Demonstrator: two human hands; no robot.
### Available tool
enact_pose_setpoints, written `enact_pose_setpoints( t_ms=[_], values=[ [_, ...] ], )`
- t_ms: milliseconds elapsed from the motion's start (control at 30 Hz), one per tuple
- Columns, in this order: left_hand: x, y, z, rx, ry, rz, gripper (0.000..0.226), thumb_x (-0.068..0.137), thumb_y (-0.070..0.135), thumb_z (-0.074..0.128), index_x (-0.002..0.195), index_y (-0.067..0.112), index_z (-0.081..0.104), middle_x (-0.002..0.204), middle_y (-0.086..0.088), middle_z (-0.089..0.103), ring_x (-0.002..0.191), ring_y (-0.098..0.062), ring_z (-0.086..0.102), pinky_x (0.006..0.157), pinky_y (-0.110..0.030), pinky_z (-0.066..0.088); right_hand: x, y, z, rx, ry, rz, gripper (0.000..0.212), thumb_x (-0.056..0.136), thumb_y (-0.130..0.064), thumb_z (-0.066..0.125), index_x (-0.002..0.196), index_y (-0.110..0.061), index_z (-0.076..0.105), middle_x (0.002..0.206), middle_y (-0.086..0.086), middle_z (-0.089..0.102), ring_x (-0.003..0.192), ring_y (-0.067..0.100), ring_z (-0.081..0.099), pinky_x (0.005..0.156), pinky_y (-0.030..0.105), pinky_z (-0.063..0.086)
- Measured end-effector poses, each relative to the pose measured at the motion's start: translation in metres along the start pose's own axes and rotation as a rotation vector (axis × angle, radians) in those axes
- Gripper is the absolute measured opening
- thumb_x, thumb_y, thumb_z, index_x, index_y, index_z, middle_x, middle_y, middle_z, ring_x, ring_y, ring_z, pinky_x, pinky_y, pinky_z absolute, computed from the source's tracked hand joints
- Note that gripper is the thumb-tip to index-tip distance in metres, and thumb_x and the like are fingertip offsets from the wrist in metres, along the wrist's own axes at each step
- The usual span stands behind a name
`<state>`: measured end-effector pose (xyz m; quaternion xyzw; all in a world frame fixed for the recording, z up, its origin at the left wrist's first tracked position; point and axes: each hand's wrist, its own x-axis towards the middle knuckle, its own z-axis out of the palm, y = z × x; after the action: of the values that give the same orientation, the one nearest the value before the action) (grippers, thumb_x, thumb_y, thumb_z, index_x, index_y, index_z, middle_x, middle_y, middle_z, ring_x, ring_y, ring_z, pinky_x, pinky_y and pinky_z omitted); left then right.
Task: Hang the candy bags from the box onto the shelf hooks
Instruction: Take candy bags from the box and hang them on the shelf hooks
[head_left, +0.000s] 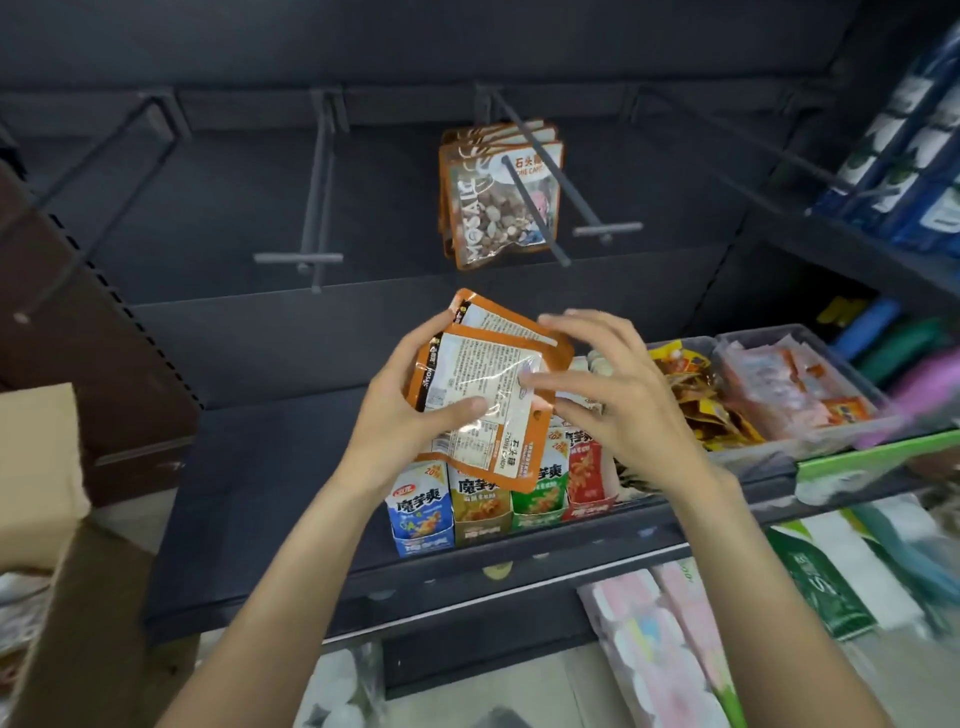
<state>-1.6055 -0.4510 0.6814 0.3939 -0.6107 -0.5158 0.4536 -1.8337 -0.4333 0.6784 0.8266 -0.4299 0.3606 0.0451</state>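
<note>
- Orange foil candy bags (480, 387), backs up, sit fanned in the left hand (402, 410), thumb pinching them — long axis slanting down-right.
- Right hand (613, 384), fingers loosely spread, touches their right edge.
- Dark metal shelf hook (535, 179), holding matching hung bags (501, 195), lies straight above — nearer the right hand.

Dark metal shelving (270, 457) stands on a pale tiled floor (587, 691).

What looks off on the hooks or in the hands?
Nothing damaged or spilled. The orange candy bags hanging on the hook sit slightly askew. The orange bags held by the left hand are back-side up, fanned unevenly; right hand touches them.
</note>
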Motion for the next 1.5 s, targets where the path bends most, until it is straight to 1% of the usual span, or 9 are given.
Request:
enact_pose_setpoints(
  t_ms=[167,267,400,567,833,1000,1200,1333,1500],
  values=[
    [-0.002,-0.009,0.001,0.118,0.025,-0.013,0.073,0.07,0.015,0.082,0.132,0.035,0.048,0.113,0.017,0.064,0.101,0.001,0.063,0.081,-0.022,0.056,-0.006,0.005,-0.01,-0.111,-0.146,-0.213,0.026,0.088,-0.03,0.057,0.097,-0.016,0.076,0.119,0.0,0.068,0.122,0.021,0.05,0.098,0.035,0.041],
    [-0.002,-0.016,-0.004,0.171,0.131,-0.007,0.063,0.078,0.016,0.078,0.132,0.031,0.051,0.113,0.022,0.062,0.1,0.005,0.062,0.082,-0.021,0.055,-0.011,-0.005,-0.018,0.059,-0.12,-0.027,0.024,0.092,-0.03,0.055,0.095,-0.013,0.072,0.11,-0.001,0.071,0.113,0.011,0.059,0.098,0.026,0.043],
    [-0.011,-0.01,-0.013,0.421,0.226,0.217,0.049,0.091,0.003,0.061,0.126,0.035,0.053,0.12,0.017,0.062,0.106,0.006,0.059,0.075,-0.007,0.047,-0.006,-0.02,-0.04,0.271,0.136,0.25,0.011,0.092,-0.029,0.059,0.085,-0.021,0.061,0.074,-0.015,0.063,0.07,-0.002,0.06,0.056,0.015,0.042],
    [-0.019,0.009,-0.012,0.532,0.192,0.376,0.051,0.086,0.0,0.064,0.121,0.037,0.058,0.114,0.024,0.063,0.105,0.002,0.062,0.07,-0.03,0.058,0.017,-0.03,-0.05,0.456,0.312,0.339,0.02,0.087,-0.014,0.069,0.088,-0.034,0.063,0.085,-0.022,0.066,0.078,-0.001,0.062,0.068,0.013,0.046],
    [-0.025,0.029,0.006,0.484,0.158,0.462,0.062,0.085,-0.003,0.064,0.132,0.035,0.051,0.123,0.024,0.06,0.114,0.006,0.056,0.092,-0.016,0.048,0.05,-0.036,-0.033,0.518,0.561,0.505,0.015,0.091,-0.016,0.066,0.085,-0.029,0.06,0.081,-0.013,0.065,0.076,-0.003,0.063,0.062,0.015,0.047],
    [-0.02,0.025,0.005,0.58,0.158,0.532,0.051,0.084,0.004,0.056,0.125,0.034,0.059,0.119,0.015,0.062,0.112,0.005,0.056,0.086,-0.022,0.053,0.054,-0.041,-0.024,0.481,0.587,0.568,0.018,0.091,-0.022,0.066,0.084,-0.037,0.059,0.078,-0.019,0.066,0.064,0.005,0.061,0.056,0.033,0.05],
    [-0.019,0.026,0.003,0.474,0.166,0.445,0.044,0.084,0.022,0.048,0.125,0.033,0.06,0.114,0.019,0.064,0.106,0.0,0.061,0.079,-0.031,0.057,0.055,-0.047,-0.016,0.536,0.664,0.528,0.026,0.09,-0.012,0.066,0.101,-0.028,0.049,0.098,-0.008,0.06,0.08,-0.002,0.063,0.065,0.017,0.052],
    [0.002,0.026,0.001,0.482,0.195,0.402,0.049,0.079,0.021,0.077,0.124,0.036,0.06,0.109,0.02,0.065,0.103,0.003,0.062,0.089,-0.035,0.055,0.069,-0.024,-0.003,0.39,0.614,0.523,0.014,0.091,-0.027,0.064,0.098,-0.03,0.053,0.1,-0.007,0.061,0.089,0.016,0.064,0.075,0.04,0.055],
    [0.051,0.019,-0.003,0.542,0.311,0.415,0.052,0.079,0.016,0.076,0.126,0.032,0.061,0.113,0.018,0.063,0.106,0.001,0.059,0.094,-0.028,0.05,0.085,0.016,0.014,0.223,0.408,0.444,0.035,0.087,-0.027,0.067,0.118,-0.01,0.064,0.122,-0.004,0.038,0.103,0.0,0.051,0.081,0.023,0.053]
  ],
)
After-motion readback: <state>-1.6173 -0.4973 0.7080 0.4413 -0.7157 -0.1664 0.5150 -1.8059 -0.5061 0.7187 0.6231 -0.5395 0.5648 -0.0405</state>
